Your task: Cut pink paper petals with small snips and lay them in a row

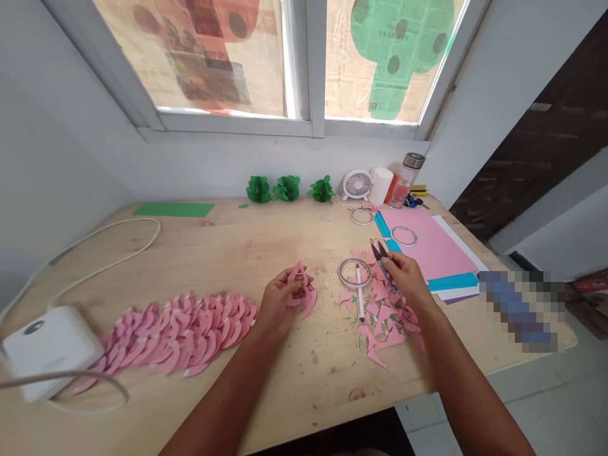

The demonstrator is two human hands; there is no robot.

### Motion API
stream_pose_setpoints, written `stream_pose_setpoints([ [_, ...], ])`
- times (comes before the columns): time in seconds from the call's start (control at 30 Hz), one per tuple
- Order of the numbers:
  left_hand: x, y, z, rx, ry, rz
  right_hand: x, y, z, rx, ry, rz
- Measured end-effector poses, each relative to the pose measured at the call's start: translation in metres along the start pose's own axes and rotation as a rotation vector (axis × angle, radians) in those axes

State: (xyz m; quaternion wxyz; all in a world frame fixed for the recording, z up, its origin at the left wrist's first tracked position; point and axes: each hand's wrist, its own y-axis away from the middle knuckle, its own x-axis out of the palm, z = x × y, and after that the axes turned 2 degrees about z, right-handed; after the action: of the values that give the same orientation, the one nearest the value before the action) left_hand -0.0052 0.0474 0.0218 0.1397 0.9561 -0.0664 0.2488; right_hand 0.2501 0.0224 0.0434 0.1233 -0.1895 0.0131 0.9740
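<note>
At the center of the frame, the left hand grasps a pink paper cutout, curved and looped, with a gap through its upper part. Right of center, the right hand grips scissors, dark blades parted and pointing to the upper left, above pink scraps. Toward the upper right, a glass bottle with a silver lid stands upright; whether the pink inside is its contents or shows through the glass, I cannot tell. A white cylinder stands beside it, its inside hidden. At lower left, curved pink pieces overlap in rows, some with whitish ends, near a white box-shaped device.
</note>
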Motion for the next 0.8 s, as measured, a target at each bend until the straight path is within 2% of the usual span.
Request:
stream_pose_setpoints([
  [0.07, 0.002, 0.002, -0.001, -0.028, 0.010, 0.038, -0.001, -0.005, 0.001, 0.068, -0.191, -0.018],
  [0.17, 0.004, 0.004, -0.003, -0.065, 0.024, 0.097, 0.001, -0.012, -0.001, 0.148, -0.365, -0.009],
  [0.3, 0.007, 0.005, -0.003, -0.110, 0.067, 0.175, 0.005, -0.018, -0.006, 0.148, -0.382, 0.015],
  [0.47, 0.016, 0.009, -0.002, -0.147, 0.044, 0.282, 0.004, -0.017, -0.011, 0.013, 0.015, 0.005],
  [0.6, 0.028, 0.013, -0.002, -0.141, -0.126, 0.264, 0.003, -0.018, -0.018, -0.007, 0.458, -0.010],
  [0.7, 0.038, 0.011, 0.003, -0.048, -0.375, 0.269, 0.005, -0.019, -0.023, 0.020, 0.702, -0.001],
  [0.8, 0.046, 0.004, 0.013, 0.183, -0.661, 0.239, 0.008, -0.019, -0.025, 0.008, 0.773, 0.041],
])
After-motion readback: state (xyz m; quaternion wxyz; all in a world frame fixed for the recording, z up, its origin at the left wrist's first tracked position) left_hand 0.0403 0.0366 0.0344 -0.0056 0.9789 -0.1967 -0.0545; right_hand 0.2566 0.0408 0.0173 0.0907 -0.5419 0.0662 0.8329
